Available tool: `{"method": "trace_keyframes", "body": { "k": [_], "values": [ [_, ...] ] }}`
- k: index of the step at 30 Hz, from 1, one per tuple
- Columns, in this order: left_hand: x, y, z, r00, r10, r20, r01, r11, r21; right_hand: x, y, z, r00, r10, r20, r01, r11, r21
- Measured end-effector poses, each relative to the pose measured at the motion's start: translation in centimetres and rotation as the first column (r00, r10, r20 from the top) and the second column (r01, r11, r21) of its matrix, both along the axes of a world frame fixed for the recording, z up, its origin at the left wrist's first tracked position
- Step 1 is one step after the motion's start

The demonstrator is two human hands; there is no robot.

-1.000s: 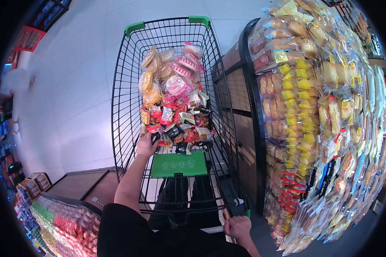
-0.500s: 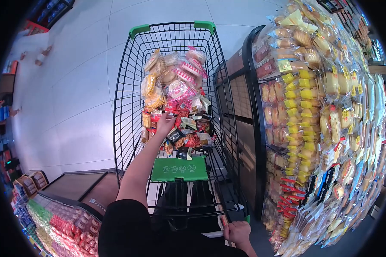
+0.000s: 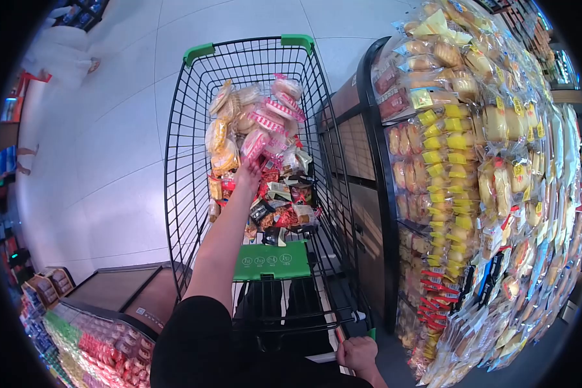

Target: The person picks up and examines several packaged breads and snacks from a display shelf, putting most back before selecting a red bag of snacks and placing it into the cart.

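Observation:
My left hand (image 3: 248,173) reaches into the shopping cart (image 3: 178,123), fingers closed on the lower edge of a pink-and-clear bread packet (image 3: 255,143). The packet is tilted up; part of my grip is hidden. Beyond it lie more pink-striped bread packets (image 3: 279,110), with yellow-wrapped round breads (image 3: 226,158) to the left. Small red and black snack packs (image 3: 281,213) cover the cart floor nearer to me. At the lower right, my right hand (image 3: 357,354) is wrapped around the cart's handle. A green panel (image 3: 275,260) sits at the cart's near end.
A tall display of bagged breads (image 3: 452,174) stands close along the cart's right side, on a dark-framed stand (image 3: 375,194). Another display with packets (image 3: 110,349) is at the lower left. Pale floor tiles (image 3: 110,194) stretch left; a blurred person (image 3: 61,55) is at the upper left.
My left hand has moved forward from the snack packs to the pink bread packet, which now stands more tilted. My right hand stays on the handle. The blurred person shows more fully.

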State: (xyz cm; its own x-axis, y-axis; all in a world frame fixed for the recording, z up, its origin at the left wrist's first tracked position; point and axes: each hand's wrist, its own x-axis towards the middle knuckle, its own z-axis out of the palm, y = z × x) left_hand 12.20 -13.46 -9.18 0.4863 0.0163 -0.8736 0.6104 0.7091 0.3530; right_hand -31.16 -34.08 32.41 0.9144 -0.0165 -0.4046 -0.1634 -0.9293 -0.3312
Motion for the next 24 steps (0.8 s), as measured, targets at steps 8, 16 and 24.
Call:
{"method": "trace_keyframes", "body": {
  "k": [8, 16, 24],
  "values": [
    [-9.0, 4.8, 1.1, 0.771, -0.627, -0.108, 0.354, 0.281, 0.892, -0.4, -0.2, -0.1, 1.0, 0.01, 0.01, -0.01, 1.0, 0.009],
    [-3.5, 0.4, 2.9, 0.574, -0.804, 0.155, 0.024, 0.206, 0.978, 0.2, -0.3, 0.5, 1.0, -0.018, -0.015, 0.018, 1.0, 0.017],
    [2.9, -6.9, -1.3, 0.912, -0.397, -0.098, 0.403, 0.914, 0.053, 0.1, -0.3, 1.1, 0.999, 0.002, -0.047, 0.0, 1.0, 0.027]
  ]
}}
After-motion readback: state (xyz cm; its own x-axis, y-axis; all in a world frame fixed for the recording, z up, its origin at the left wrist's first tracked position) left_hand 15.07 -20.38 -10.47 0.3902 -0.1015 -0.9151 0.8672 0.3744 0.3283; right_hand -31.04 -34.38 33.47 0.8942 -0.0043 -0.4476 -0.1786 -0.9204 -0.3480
